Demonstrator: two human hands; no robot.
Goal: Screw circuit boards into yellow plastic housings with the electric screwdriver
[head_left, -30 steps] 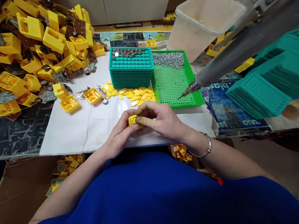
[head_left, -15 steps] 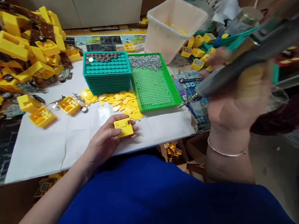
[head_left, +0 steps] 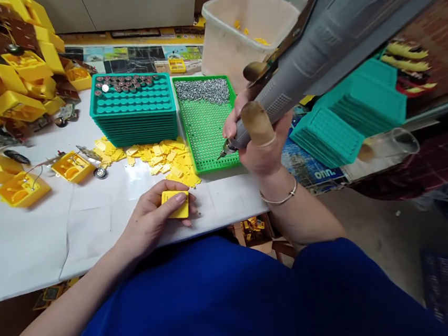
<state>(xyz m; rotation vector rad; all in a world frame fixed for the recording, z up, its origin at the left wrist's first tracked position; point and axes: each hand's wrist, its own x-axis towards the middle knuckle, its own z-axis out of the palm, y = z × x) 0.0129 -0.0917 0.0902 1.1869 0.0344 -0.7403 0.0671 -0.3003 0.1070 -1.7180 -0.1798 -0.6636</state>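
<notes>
My left hand (head_left: 149,212) is closed round a small square yellow plastic case (head_left: 180,210) near the table's front edge, its thumb lying across the top face. In my right hand (head_left: 259,146) is a large grey electric screwdriver (head_left: 297,71), tilted with its bit down and to the left. The bit's tip is over the front part of a green perforated tray (head_left: 200,164). Silver screws (head_left: 204,90) lie heaped at that tray's far end. Brownish covers sit on the thumb and a finger of the right hand.
Left of the tray stands a stack of teal trays (head_left: 135,126) with small round parts on top. Flat yellow pieces (head_left: 168,160) lie before it. Yellow housings (head_left: 13,77) are piled at far left. A whitish bin (head_left: 220,47) and more teal trays (head_left: 332,136) are to the right.
My right hand has brought the screwdriver leftward, from beyond the tray's right side to over the tray. The left thumb has slid further across the yellow case. The view has shifted slightly right.
</notes>
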